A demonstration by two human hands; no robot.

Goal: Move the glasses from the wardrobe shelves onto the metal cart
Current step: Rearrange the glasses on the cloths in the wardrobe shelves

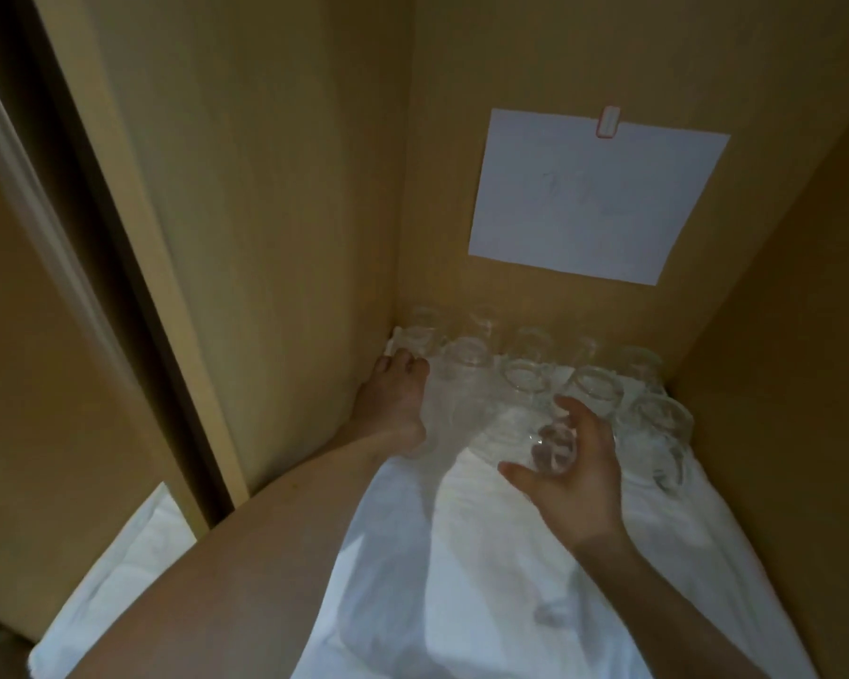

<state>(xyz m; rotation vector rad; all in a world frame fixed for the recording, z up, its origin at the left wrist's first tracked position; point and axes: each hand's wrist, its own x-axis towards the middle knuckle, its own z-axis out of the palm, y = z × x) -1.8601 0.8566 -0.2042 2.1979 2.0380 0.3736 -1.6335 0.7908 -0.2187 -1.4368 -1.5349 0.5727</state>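
Inside wardrobe: clear glasses (530, 374) stand on white cloth (486, 570) at shelf back. Right hand (574, 477) w/ fingers curled round one glass (552, 448). Left hand (393, 404) by left wall, grip unclear.

Two bare forearms, no sleeves showing up to frame edge, left hand (393, 404) and right hand (567, 470) bare too, no gloves, rings or watch.

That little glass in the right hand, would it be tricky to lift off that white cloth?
Probably a bit. The glass is clear and smooth, so it may be slippery in the right hand. It looks thin, so likely fragile. The white cloth is wrinkled and other glasses stand close, so a nudge could tip one.
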